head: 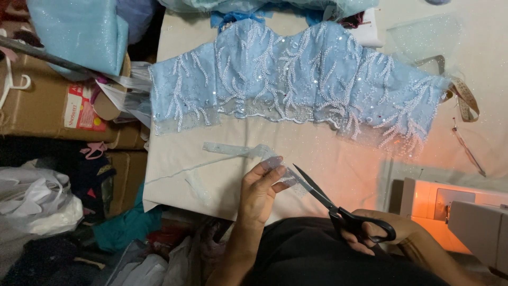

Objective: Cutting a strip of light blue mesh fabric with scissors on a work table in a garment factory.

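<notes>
- Landmark = scissors (338, 204), black handles, blades parted, tips pointing up-left.
- R hand (378, 229): at the scissors' handle end, near bottom edge; fingers thru the loops, gripping them. Forearm runs off down-right of the scissors.
- L hand (260, 191): just left of the blades, forearm rising from bottom edge, wrist bent a bit; thumb + fingertips pinched shut on a sheer glittery strip (248, 152).
- Strip: held end sits at the blade tips, touching or nearly so, can't tell which; rest trails up-left of the scissors, lying flat on the beige table cloth (180, 180).
- Beyond the scissors, farther up: pale blue beaded bodice piece (286, 79), spread flat w/ white branch-like beadwork.
- Up-right of the scissors: measuring tape (465, 98) by the bodice's right corner.
- Right of the scissors: white sewing machine (471, 217), warm light on it.
- Far left of the scissors: cardboard boxes (47, 106), plastic bags (37, 204), off the table.
</notes>
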